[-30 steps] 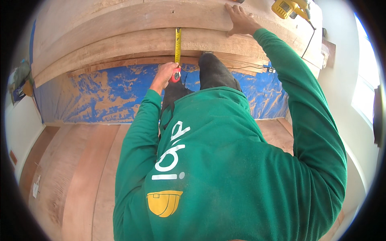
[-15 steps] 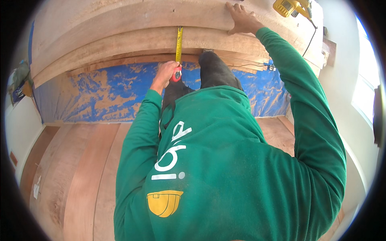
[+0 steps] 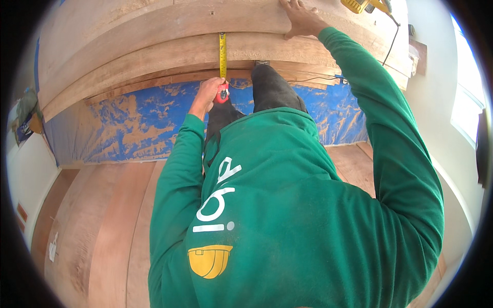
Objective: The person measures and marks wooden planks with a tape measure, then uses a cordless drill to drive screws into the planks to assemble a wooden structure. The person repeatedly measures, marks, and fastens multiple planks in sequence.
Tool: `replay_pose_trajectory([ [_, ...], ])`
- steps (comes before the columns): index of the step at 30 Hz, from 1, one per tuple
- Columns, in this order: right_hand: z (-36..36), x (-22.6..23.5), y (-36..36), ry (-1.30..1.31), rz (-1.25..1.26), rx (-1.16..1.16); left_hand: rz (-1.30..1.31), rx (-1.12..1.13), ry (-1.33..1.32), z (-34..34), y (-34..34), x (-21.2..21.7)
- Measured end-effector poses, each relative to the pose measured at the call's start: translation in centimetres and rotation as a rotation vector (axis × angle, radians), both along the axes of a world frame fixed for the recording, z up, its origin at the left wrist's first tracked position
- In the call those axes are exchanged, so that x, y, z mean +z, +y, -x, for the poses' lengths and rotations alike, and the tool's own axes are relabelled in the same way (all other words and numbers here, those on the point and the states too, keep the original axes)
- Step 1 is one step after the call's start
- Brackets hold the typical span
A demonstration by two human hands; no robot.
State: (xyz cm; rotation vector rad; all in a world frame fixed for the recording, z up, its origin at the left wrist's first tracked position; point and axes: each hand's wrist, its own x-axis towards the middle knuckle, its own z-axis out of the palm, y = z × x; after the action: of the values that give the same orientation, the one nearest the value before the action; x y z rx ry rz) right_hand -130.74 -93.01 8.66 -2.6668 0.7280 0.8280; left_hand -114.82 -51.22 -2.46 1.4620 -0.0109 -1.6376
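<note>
1. The left hand (image 3: 207,96) is curled shut around the red case of a tape measure (image 3: 222,94), gripping it just below the near edge of the wide wooden plank (image 3: 154,56).
2. The yellow tape blade (image 3: 222,54) runs straight up from the case and across the face of that plank, lying flat on the wood; its far tip sits near the plank's upper edge.
3. The right hand (image 3: 300,19) is spread open, palm down, fingers splayed, pressing on the same plank to the right of the blade. It grasps nothing; it only rests on the wood.
4. Both arms wear green sleeves (image 3: 395,149) of a sweatshirt that fills most of the lower view.
5. A dark trouser leg (image 3: 272,92) shows just right of the tape case, below the plank's near edge.
6. Under the plank hangs a blue plastic sheet (image 3: 128,128), dusted with sawdust, spreading left and right of the tape case.
7. A yellow power tool (image 3: 362,5) lies on the plank beyond the right hand, at the top edge of the view, and a black cord (image 3: 391,41) trails from it down the plank's right end.
8. Below the blue sheet, well apart from the plank, lies a plywood floor (image 3: 102,226) of broad reddish boards.
</note>
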Motion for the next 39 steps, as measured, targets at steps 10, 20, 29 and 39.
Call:
replay_pose_trajectory([
  [10,-0.1,-0.3,0.0,-0.004,-0.004,-0.010,-0.006,0.013,0.004,0.0,0.0,0.1],
  [20,-0.1,0.0,0.1,-0.001,-0.016,-0.014,-0.048,0.050,0.042,0.0,-0.6,1.8],
  [29,0.0,-0.3,0.0,-0.007,-0.020,-0.019,-0.017,-0.003,0.090,-0.7,-0.4,0.9],
  [39,-0.2,0.1,0.1,0.006,0.013,-0.012,-0.008,-0.030,0.105,-1.2,-0.6,0.8],
])
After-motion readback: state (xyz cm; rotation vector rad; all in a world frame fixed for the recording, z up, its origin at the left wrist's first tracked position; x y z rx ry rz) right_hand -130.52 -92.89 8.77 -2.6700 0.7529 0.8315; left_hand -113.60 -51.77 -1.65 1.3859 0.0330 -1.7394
